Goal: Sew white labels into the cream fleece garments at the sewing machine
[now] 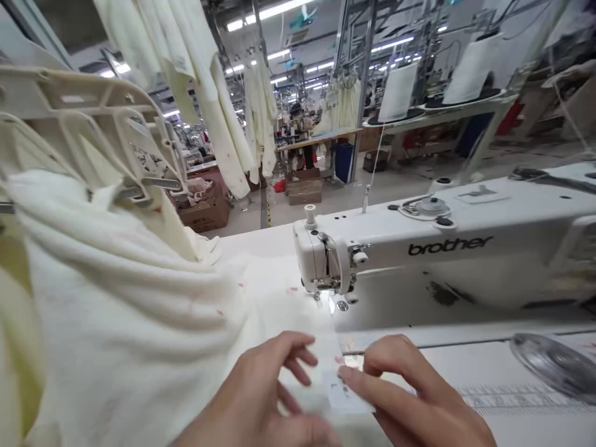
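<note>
A cream garment [139,298] with small pink marks drapes across the left side, and its edge runs under the sewing machine's needle area [328,298]. My left hand [270,397] hovers over the cloth with fingers bent and apart, nothing visible in them; its lower part is blurred. A small white label [347,397] with dark print lies on the cloth between my hands. My right hand [414,397] pinches at the label's right side, the fingertip on its upper edge. What lies beneath those fingers is hidden.
The white brother sewing machine [447,248] spans the right side. Close by on the right sit a clear round dish [554,366] and a printed ruler strip [526,397]. A cream hanger rack [79,99] holds cloth at left. Thread cones [398,93] stand behind.
</note>
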The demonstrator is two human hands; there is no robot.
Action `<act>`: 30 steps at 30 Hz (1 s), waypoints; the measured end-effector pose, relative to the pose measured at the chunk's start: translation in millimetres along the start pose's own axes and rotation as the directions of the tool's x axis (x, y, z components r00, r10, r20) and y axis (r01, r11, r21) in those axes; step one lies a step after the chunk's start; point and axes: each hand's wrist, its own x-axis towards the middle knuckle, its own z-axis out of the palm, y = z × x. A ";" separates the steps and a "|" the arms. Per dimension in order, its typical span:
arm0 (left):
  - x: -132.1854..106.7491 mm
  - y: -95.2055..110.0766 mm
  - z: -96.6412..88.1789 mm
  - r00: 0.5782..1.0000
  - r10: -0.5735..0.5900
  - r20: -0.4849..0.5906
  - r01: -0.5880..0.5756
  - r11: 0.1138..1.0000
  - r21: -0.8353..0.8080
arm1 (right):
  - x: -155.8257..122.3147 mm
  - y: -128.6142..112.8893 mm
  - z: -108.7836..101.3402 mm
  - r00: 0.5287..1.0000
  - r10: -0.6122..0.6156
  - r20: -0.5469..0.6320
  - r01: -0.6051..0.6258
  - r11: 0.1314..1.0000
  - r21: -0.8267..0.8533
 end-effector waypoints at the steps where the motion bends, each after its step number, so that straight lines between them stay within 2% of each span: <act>1: 1.4 -0.3 -1.8 0.982 -0.156 0.110 0.170 0.976 -0.133 | -5.4 1.2 2.2 0.999 -0.050 0.011 0.050 0.999 -0.015; 2: 3.9 0.1 -3.1 0.941 -0.260 0.215 0.310 0.918 -0.246 | -10.9 1.9 5.3 0.997 -0.078 0.015 0.079 0.996 -0.028; 3: 6.9 0.9 -3.3 0.906 -0.315 0.284 0.401 0.854 -0.331 | -15.3 2.1 8.8 0.997 -0.075 0.015 0.076 0.997 -0.032; 4: 9.8 1.7 -2.3 0.894 -0.338 0.295 0.436 0.808 -0.395 | -18.2 1.5 12.4 0.999 -0.036 0.006 0.036 0.999 -0.019; 5: 12.4 2.1 -0.4 0.902 -0.354 0.249 0.430 0.791 -0.435 | -19.2 0.3 15.7 0.999 0.048 -0.014 -0.048 0.999 0.023; 6: 14.3 2.1 2.2 0.915 -0.362 0.177 0.402 0.799 -0.446 | -18.5 -1.4 18.6 0.982 0.190 -0.019 -0.187 0.977 0.104; 7: 15.6 1.6 4.9 0.927 -0.360 0.110 0.370 0.820 -0.437 | -16.5 -3.3 20.8 0.932 0.361 0.007 -0.354 0.909 0.221; 8: 16.3 0.5 7.5 0.933 -0.353 0.065 0.347 0.838 -0.420 | -13.8 -5.2 22.4 0.855 0.510 0.089 -0.507 0.788 0.349; 9: 16.4 -1.1 9.6 0.937 -0.346 0.044 0.333 0.851 -0.407 | -10.9 -6.9 23.4 0.765 0.610 0.208 -0.627 0.630 0.459; 10: 16.2 -3.2 11.2 0.939 -0.342 0.039 0.329 0.858 -0.396 | -8.3 -8.2 24.2 0.682 0.652 0.331 -0.706 0.469 0.530; 11: 15.7 -5.7 12.4 0.939 -0.341 0.047 0.332 0.861 -0.386 | -6.2 -9.1 24.7 0.622 0.653 0.433 -0.751 0.341 0.565; 12: 15.1 -8.3 13.3 0.940 -0.338 0.055 0.333 0.867 -0.371 | -4.7 -9.5 25.2 0.587 0.644 0.491 -0.771 0.261 0.581; 14: 13.8 -12.9 14.3 0.949 -0.313 0.044 0.312 0.904 -0.292 | -3.4 -9.5 26.2 0.566 0.646 0.512 -0.779 0.215 0.589; 17: 13.5 -14.1 13.8 0.961 -0.277 -0.003 0.273 0.948 -0.165 | -4.6 -8.6 27.3 0.552 0.678 0.485 -0.790 0.238 0.566; 19: 16.9 -9.6 11.3 0.954 -0.300 0.013 0.299 0.943 -0.149 | -9.0 -6.8 28.4 0.560 0.690 0.458 -0.794 0.290 0.534; 20: 20.5 -6.5 9.2 0.951 -0.309 0.017 0.309 0.943 -0.122 | -13.2 -5.1 29.8 0.581 0.695 0.423 -0.789 0.353 0.503; 21: 25.5 -3.6 6.8 0.954 -0.299 0.009 0.299 0.953 -0.053 | -19.1 -2.5 32.0 0.626 0.691 0.361 -0.765 0.456 0.455; 23: 40.1 -1.9 1.6 0.975 -0.215 -0.062 0.224 0.952 0.211 | -35.3 5.2 39.3 0.784 0.591 0.190 -0.620 0.742 0.256; 24: 49.2 -4.5 -0.6 0.983 -0.157 -0.098 0.182 0.914 0.363 | -45.0 10.2 44.1 0.868 0.484 0.110 -0.494 0.864 0.100; 25: 59.0 -9.8 -2.3 0.988 -0.101 -0.117 0.146 0.859 0.491 | -54.8 15.5 49.2 0.934 0.351 0.070 -0.347 0.936 -0.067; 26: 68.9 -18.0 -3.5 0.991 -0.060 -0.121 0.119 0.806 0.579 | -64.0 20.8 54.2 0.972 0.225 0.074 -0.204 0.955 -0.217; 27: 78.3 -28.5 -4.2 0.993 -0.031 -0.114 0.097 0.769 0.631 | -71.8 25.7 58.6 0.985 0.136 0.107 -0.094 0.939 -0.330; 28: 86.7 -40.4 -4.6 0.994 -0.012 -0.104 0.078 0.750 0.657 | -77.6 29.9 62.1 0.985 0.090 0.144 -0.024 0.915 -0.402; 30: 99.0 -64.0 -5.4 0.996 0.014 -0.092 0.051 0.745 0.665 | -82.1 35.7 65.4 0.979 0.088 0.185 0.004 0.894 -0.447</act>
